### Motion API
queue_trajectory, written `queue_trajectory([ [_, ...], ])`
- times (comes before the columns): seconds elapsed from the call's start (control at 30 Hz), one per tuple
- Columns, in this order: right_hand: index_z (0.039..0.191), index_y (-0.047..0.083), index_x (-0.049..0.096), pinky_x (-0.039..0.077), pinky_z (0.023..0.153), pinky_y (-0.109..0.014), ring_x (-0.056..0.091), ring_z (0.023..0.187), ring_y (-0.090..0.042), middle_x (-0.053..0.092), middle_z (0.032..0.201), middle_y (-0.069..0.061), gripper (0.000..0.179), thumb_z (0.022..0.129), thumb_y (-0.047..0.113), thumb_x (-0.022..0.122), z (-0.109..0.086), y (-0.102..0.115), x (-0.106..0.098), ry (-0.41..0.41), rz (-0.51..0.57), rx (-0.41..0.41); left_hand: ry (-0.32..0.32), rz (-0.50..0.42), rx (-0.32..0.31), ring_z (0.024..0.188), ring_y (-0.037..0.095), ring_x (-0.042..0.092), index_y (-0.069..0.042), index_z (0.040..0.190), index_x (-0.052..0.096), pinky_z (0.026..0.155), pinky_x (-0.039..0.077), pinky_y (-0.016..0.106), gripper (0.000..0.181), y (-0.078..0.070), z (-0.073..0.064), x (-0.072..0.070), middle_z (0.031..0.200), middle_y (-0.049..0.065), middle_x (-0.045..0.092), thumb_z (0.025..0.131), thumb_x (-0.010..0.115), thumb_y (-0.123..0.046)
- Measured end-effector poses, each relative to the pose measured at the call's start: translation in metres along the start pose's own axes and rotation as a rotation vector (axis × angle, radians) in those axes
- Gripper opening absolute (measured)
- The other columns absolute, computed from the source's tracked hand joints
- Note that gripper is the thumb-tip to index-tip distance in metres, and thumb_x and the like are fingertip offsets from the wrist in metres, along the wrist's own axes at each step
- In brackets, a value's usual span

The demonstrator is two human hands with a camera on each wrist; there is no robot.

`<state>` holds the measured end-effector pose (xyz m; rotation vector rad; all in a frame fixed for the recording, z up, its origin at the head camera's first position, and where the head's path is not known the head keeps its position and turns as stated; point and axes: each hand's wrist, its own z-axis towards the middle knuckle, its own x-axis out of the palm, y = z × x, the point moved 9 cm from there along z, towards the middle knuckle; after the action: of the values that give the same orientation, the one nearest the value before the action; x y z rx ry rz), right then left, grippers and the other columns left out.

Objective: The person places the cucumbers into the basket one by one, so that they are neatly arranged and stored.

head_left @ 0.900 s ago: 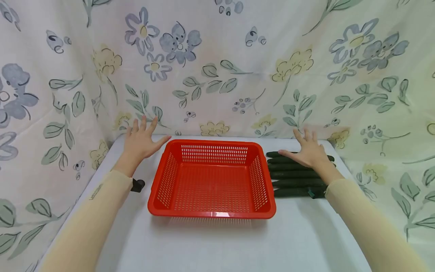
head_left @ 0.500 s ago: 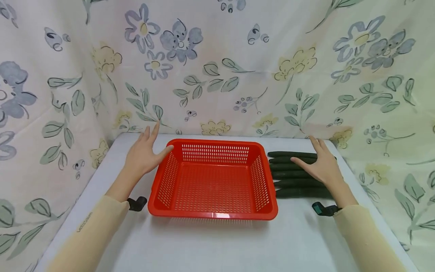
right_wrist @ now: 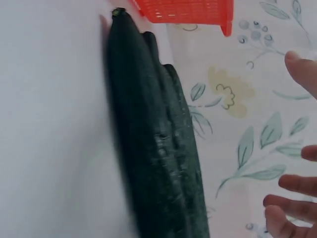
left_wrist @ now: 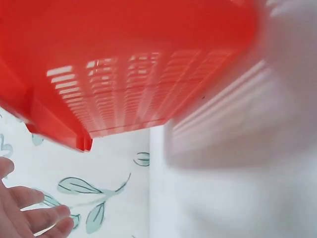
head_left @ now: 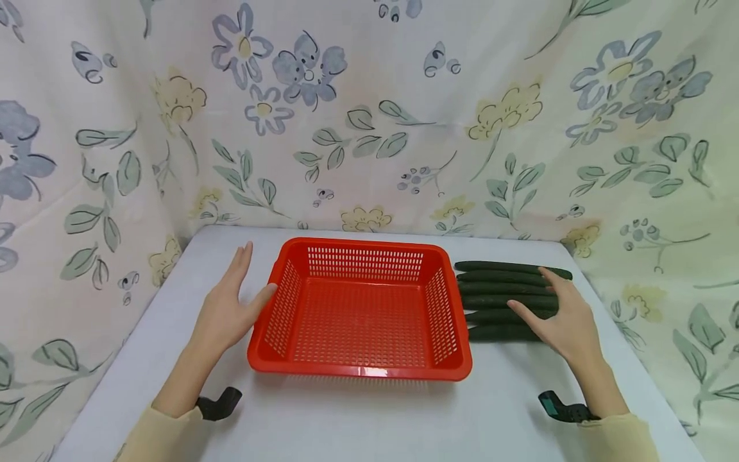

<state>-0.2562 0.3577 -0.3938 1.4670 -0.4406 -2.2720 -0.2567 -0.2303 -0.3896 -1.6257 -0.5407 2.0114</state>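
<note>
A red plastic basket (head_left: 360,372) with slotted walls stands in the middle of the table, nothing in it. Beside its left wall hovers my left hand (head_left: 227,314), fingers extended and thumb spread toward the rim. Several dark green cucumbers (head_left: 502,301) lie side by side to the right of the basket. My right hand (head_left: 568,314) is over their right ends, thumb and fingers apart, holding nothing. The right wrist view shows the nearest cucumber (right_wrist: 136,99) up close, with the fingertips off to the right. In the left wrist view the basket wall (left_wrist: 124,94) fills the top.
The white table (head_left: 369,423) extends in front of the basket. Behind and at both sides hangs a floral curtain (head_left: 369,160). A black wrist camera (head_left: 219,404) is strapped to the left wrist, another wrist camera (head_left: 562,409) to the right.
Both hands have drawn back toward the body and lower. The right hand has also shifted to the right, uncovering more of the cucumbers. Basket and cucumbers stay in place.
</note>
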Motion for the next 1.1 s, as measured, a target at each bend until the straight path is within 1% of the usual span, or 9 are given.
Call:
queue_trajectory([
  [0.17, 0.149, 0.002, 0.056, 0.045, 0.095, -0.071, 0.058, 0.123, -0.047, 0.062, 0.136, -0.028, 0.082, 0.083, 0.037, 0.09, -0.019, -0.005, -0.001, -0.043, 0.037, -0.003, -0.026, -0.034, 0.011, 0.152, 0.045, 0.039, -0.027, 0.172, 0.012, 0.113, 0.036, 0.075, 0.093, 0.004, -0.019, 0.005, 0.175, 0.014, 0.024, 0.101, 0.066, -0.052],
  [0.3, 0.145, 0.002, 0.059, 0.043, 0.096, -0.069, 0.057, 0.12, -0.044, 0.064, 0.132, -0.027, 0.075, 0.084, 0.034, 0.089, -0.032, -0.015, -0.003, -0.067, 0.052, 0.035, -0.054, -0.044, 0.033, 0.14, 0.044, 0.053, -0.025, 0.172, 0.015, 0.108, 0.041, 0.075, 0.091, 0.005, -0.029, 0.01, 0.172, 0.016, 0.032, 0.101, 0.068, -0.046],
  [0.43, 0.142, 0.002, 0.061, 0.043, 0.097, -0.063, 0.056, 0.118, -0.038, 0.065, 0.131, -0.025, 0.071, 0.085, 0.034, 0.089, -0.046, -0.029, -0.003, -0.071, 0.041, 0.082, -0.064, -0.051, 0.051, 0.132, 0.043, 0.057, -0.023, 0.172, 0.019, 0.101, 0.049, 0.074, 0.088, 0.007, -0.036, 0.016, 0.168, 0.02, 0.039, 0.101, 0.069, -0.041],
  [0.53, 0.139, 0.003, 0.064, 0.044, 0.099, -0.04, 0.055, 0.115, -0.022, 0.067, 0.13, -0.021, 0.069, 0.084, 0.033, 0.091, -0.055, -0.039, -0.004, -0.095, 0.029, 0.112, -0.07, -0.07, 0.049, 0.128, 0.041, 0.057, -0.021, 0.171, 0.022, 0.096, 0.053, 0.071, 0.086, 0.009, -0.041, 0.021, 0.163, 0.022, 0.045, 0.101, 0.068, -0.04],
  [0.63, 0.138, 0.005, 0.066, 0.037, 0.093, -0.018, 0.05, 0.11, -0.001, 0.068, 0.131, -0.018, 0.069, 0.081, 0.034, 0.093, -0.06, -0.049, -0.005, -0.125, 0.027, 0.137, -0.097, -0.089, 0.044, 0.126, 0.038, 0.055, -0.021, 0.171, 0.025, 0.093, 0.054, 0.07, 0.084, 0.01, -0.046, 0.021, 0.159, 0.022, 0.05, 0.1, 0.068, -0.037],
  [0.8, 0.136, 0.006, 0.068, 0.038, 0.085, -0.011, 0.041, 0.108, 0.02, 0.071, 0.129, -0.015, 0.068, 0.079, 0.031, 0.095, -0.064, -0.055, -0.003, -0.142, 0.051, 0.154, -0.157, -0.095, 0.092, 0.117, 0.03, 0.054, -0.022, 0.169, 0.03, 0.085, 0.057, 0.065, 0.084, 0.003, -0.055, 0.017, 0.156, 0.017, 0.055, 0.096, 0.071, -0.03],
  [0.97, 0.128, 0.007, 0.073, 0.04, 0.051, -0.013, 0.053, 0.095, 0.01, 0.069, 0.119, 0.017, 0.054, 0.078, 0.008, 0.094, -0.069, -0.057, 0.002, -0.158, 0.211, 0.13, -0.2, -0.083, 0.179, 0.107, 0.022, 0.054, -0.017, 0.167, 0.036, 0.076, 0.055, 0.05, 0.094, -0.004, -0.066, 0.026, 0.146, 0.016, 0.062, 0.085, 0.081, -0.026],
  [1.03, 0.126, 0.005, 0.073, 0.037, 0.043, -0.018, 0.056, 0.082, 0.001, 0.066, 0.116, 0.026, 0.053, 0.077, -0.003, 0.092, -0.07, -0.059, 0.006, -0.153, 0.306, 0.127, -0.194, -0.088, 0.185, 0.108, 0.02, 0.053, -0.016, 0.167, 0.035, 0.075, 0.056, 0.044, 0.101, -0.003, -0.07, 0.032, 0.148, 0.015, 0.061, 0.081, 0.086, -0.026],
  [1.1, 0.124, 0.002, 0.073, 0.034, 0.038, -0.024, 0.051, 0.062, -0.003, 0.067, 0.115, 0.026, 0.053, 0.076, -0.01, 0.09, -0.071, -0.06, 0.009, -0.136, 0.372, 0.129, -0.166, -0.103, 0.169, 0.115, 0.021, 0.054, -0.019, 0.168, 0.033, 0.077, 0.059, 0.039, 0.107, 0.0, -0.073, 0.039, 0.158, 0.012, 0.053, 0.078, 0.089, -0.028],
])
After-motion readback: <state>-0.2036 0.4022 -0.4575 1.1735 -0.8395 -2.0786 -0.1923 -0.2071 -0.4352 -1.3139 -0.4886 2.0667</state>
